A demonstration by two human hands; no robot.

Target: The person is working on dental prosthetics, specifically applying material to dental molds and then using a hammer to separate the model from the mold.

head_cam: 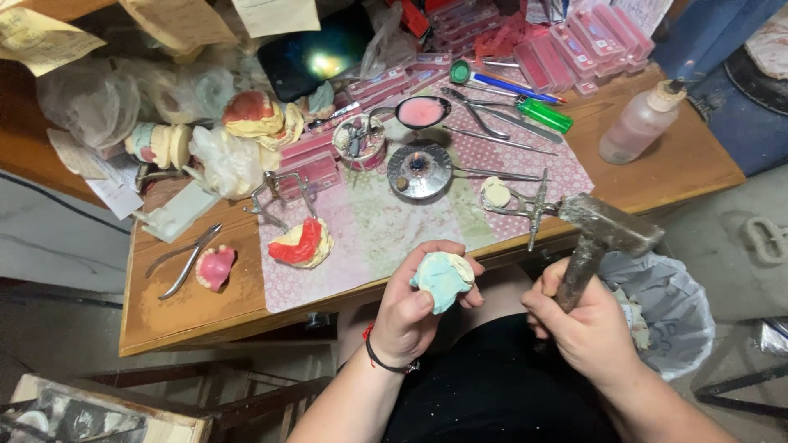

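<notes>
Your left hand [408, 310] was curled around a pale blue-green plaster cast [443, 279], with the thumb and fingers pinching it tight over your lap. Your right hand [584, 326] was closed in a fist around the handle of a heavy metal hammer [606, 228], and the hammer head sat up and just to the right of the cast.

A hard hit could have cracked the cast, because plaster breaks easily. A swing that slid sideways could have hurt the fingers under it. Bits could have dropped in your lap and not in the bin with the plastic bag [669, 308] beside your right hand.

Farther past your left hand, a red and yellow wax model [300, 244] lay on the pink patterned mat [369, 234]. Beyond your right hand stood a squeeze bottle [639, 125] on the wooden table [205, 308].
</notes>
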